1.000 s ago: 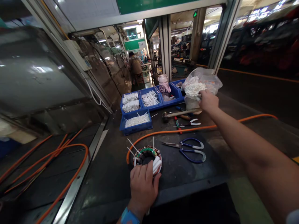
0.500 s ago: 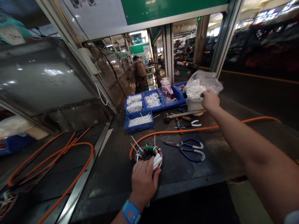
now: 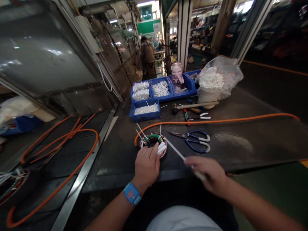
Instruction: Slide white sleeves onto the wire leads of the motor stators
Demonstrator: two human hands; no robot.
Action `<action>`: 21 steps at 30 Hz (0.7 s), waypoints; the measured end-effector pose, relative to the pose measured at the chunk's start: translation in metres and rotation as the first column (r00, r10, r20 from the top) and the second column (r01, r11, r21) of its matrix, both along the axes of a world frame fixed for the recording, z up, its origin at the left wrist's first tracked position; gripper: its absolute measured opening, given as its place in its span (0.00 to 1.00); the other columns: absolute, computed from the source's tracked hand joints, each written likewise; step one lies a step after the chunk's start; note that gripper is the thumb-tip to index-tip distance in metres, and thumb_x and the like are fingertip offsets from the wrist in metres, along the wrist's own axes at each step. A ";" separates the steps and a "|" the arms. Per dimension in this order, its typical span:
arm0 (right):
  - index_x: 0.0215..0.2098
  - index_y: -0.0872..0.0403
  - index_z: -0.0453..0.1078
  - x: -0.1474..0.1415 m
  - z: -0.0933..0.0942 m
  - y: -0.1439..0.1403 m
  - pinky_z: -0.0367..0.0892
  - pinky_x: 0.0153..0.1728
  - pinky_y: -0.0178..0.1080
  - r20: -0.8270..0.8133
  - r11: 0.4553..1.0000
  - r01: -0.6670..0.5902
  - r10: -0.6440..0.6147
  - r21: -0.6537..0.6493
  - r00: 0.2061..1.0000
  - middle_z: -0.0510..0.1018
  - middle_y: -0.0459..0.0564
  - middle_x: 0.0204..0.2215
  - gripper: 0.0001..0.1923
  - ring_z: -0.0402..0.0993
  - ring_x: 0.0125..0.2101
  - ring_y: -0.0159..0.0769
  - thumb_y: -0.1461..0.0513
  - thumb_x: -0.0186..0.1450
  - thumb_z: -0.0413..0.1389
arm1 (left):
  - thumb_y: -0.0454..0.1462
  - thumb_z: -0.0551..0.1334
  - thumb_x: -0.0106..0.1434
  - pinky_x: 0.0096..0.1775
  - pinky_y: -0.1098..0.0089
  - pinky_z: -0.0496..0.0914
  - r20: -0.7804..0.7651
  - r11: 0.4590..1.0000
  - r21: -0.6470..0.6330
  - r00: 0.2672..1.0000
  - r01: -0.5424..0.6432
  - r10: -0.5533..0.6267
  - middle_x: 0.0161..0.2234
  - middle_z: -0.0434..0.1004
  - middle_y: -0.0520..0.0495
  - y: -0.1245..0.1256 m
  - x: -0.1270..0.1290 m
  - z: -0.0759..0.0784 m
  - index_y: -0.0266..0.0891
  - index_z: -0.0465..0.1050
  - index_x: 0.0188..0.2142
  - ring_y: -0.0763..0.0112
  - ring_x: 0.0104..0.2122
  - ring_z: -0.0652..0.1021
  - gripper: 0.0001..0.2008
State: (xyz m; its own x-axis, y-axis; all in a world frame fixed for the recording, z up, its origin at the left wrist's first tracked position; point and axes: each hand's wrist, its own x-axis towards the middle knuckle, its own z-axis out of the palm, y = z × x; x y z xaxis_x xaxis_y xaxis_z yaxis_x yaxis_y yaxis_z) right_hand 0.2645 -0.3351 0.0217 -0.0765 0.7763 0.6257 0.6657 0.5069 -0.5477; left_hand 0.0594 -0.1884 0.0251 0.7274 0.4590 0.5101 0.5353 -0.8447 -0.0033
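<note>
On the bench lies a ring-shaped motor stator [image 3: 151, 137] with green and copper-coloured windings and several thin white ties sticking up from it. My left hand [image 3: 146, 163] is closed over its near side, wearing a blue wrist band. Bundled white tubes [image 3: 162, 148] show beside its fingers on the stator's near right part. My right hand [image 3: 208, 173], somewhat blurred, grips a long thin white cable tie [image 3: 176, 150] whose far end reaches the stator's right rim. Blue-handled scissors [image 3: 197, 141] lie to the right of the stator.
Behind stand blue bins [image 3: 160, 90] of white tubes, a blue tray [image 3: 145, 110] of thin white ties, and a clear bag [image 3: 213, 80] of small white pieces. A mallet [image 3: 192, 106], pliers [image 3: 204, 116] and an orange hose [image 3: 228, 121] lie across the bench.
My right hand has come back from the white pieces in the bag to near the stator and now grips a cable tie. My left hand stays on the stator. The view has tilted down.
</note>
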 end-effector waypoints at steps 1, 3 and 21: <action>0.45 0.44 0.61 -0.014 -0.013 -0.014 0.71 0.43 0.42 -0.004 0.999 -0.041 0.041 -0.028 0.999 0.76 0.48 0.45 0.19 0.72 0.47 0.37 0.70 0.60 0.48 | 0.33 0.53 0.63 0.46 0.59 0.65 0.000 1.000 -0.008 1.000 0.000 0.000 0.37 0.74 0.41 0.000 0.000 0.000 0.32 0.63 0.54 0.61 0.38 0.70 0.19; 0.47 0.43 0.59 -0.030 -0.033 -0.032 0.71 0.45 0.42 -0.030 0.996 -0.058 0.056 -0.068 0.998 0.75 0.48 0.46 0.21 0.71 0.49 0.37 0.70 0.60 0.47 | 0.33 0.53 0.63 0.46 0.59 0.64 0.003 1.000 -0.012 1.000 0.005 -0.005 0.37 0.74 0.42 0.000 0.000 0.000 0.32 0.63 0.54 0.61 0.39 0.70 0.19; 0.42 0.54 0.62 -0.044 -0.036 0.006 0.68 0.46 0.37 0.041 0.996 -0.069 0.067 0.062 0.997 0.74 0.57 0.46 0.13 0.68 0.50 0.34 0.71 0.61 0.44 | 0.34 0.54 0.62 0.46 0.57 0.66 -0.077 0.998 -0.031 0.996 -0.046 0.043 0.32 0.72 0.43 -0.001 0.002 0.002 0.34 0.63 0.54 0.60 0.36 0.72 0.20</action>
